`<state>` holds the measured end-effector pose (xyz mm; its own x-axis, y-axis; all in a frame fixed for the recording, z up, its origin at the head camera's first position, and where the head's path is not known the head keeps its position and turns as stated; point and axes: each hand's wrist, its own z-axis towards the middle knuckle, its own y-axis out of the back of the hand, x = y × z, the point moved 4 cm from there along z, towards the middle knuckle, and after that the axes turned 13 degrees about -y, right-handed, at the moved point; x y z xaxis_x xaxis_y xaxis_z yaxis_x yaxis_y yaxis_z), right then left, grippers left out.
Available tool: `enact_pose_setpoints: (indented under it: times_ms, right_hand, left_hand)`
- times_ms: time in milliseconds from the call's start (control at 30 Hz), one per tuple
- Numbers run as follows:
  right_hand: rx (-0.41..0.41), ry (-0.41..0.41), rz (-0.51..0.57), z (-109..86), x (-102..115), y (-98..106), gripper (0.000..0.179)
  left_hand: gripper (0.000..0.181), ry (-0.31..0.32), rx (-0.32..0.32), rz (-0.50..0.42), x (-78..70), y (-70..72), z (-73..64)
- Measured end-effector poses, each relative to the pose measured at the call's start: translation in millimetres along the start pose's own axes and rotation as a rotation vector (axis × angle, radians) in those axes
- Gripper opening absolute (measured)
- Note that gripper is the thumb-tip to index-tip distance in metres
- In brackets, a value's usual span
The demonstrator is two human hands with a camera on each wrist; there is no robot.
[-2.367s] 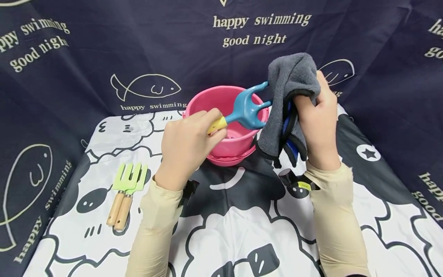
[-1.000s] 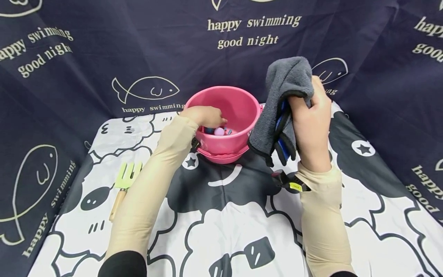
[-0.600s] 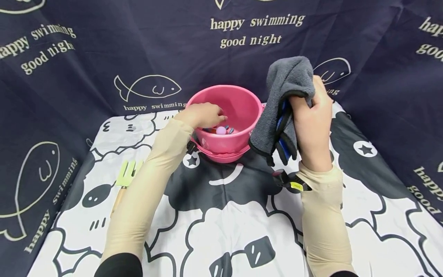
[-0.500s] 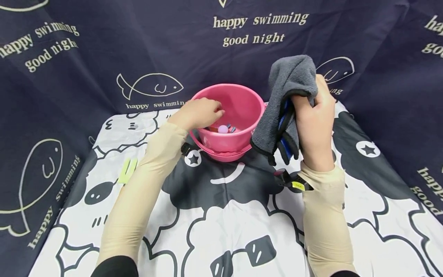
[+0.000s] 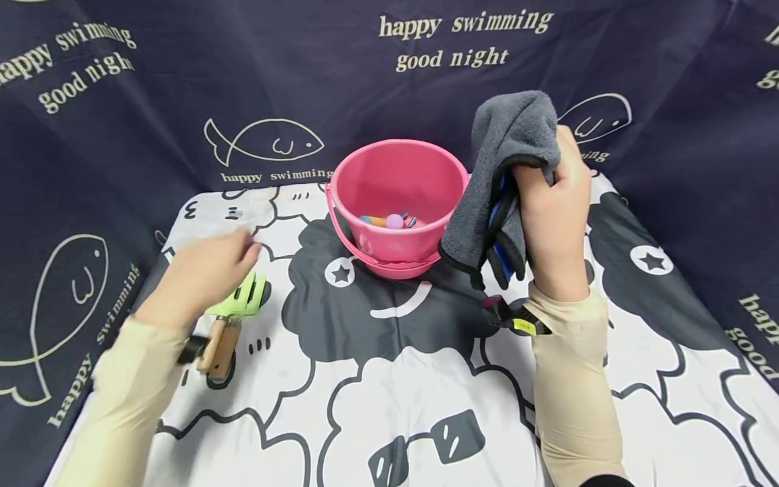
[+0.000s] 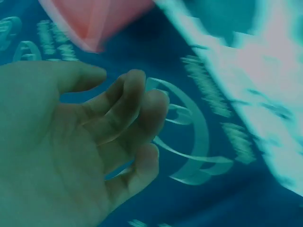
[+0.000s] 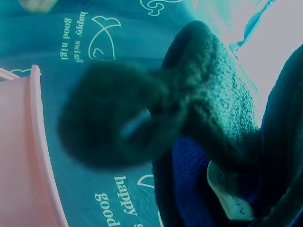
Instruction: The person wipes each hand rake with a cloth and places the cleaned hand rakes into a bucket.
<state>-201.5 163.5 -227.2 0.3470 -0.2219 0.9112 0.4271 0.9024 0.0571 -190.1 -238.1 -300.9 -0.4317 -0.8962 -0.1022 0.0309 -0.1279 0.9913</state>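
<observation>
I have my right hand [image 5: 556,210] pinching a grey cloth [image 5: 511,145] between thumb and fingers, its folds hanging just by the right side of the pink bucket [image 5: 398,245]. My left hand [image 5: 201,274] is blurred, fingers loosely bent; on the head view it overlaps two green forks [image 5: 225,343], and I can't tell whether it touches them. The bucket stands upright between both hands on a patterned sheet [image 5: 274,379], a lilac ball [image 5: 394,221] inside.

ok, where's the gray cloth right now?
In the head view, right of centre: the gray cloth hangs from the right hand, overlapping the right edge of the pink bucket.
</observation>
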Motion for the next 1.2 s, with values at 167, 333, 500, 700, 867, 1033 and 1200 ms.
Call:
enact_pose_setpoints:
  times_ms: [167,333,500,700,867,1033,1200]
  right_hand:
    - [-0.01,-0.016,-0.019,2.1,-2,0,0.022]
    - [-0.022,-0.028,-0.003,3.7,-2,5,0.024]
    - [-0.018,-0.008,0.02,3.2,-2,7,0.024]
    - [-0.016,0.002,0.0,3.3,-3,6,0.023]
    - [0.0,0.028,-0.026,1.6,-2,4,0.02]
    - [0.011,-0.003,-0.035,0.3,-2,0,0.018]
    - [0.021,-0.026,-0.039,-0.6,-2,0,0.018]
  left_hand:
    - [0.032,0.123,0.149,-0.041,46.8,-39.2,-63.4]
    - [0.047,0.225,0.305,-0.117,66.9,-71.3,-91.8]
    - [0.054,0.257,0.413,-0.222,67.6,-98.3,-96.7]
    - [0.049,0.243,0.349,-0.224,66.0,-107.8,-100.4]
    - [0.039,0.219,0.277,-0.206,62.1,-102.5,-97.3]
    - [0.044,0.257,0.302,-0.221,58.8,-98.6,-96.5]
    - [0.047,0.268,0.273,-0.198,56.5,-92.7,-96.0]
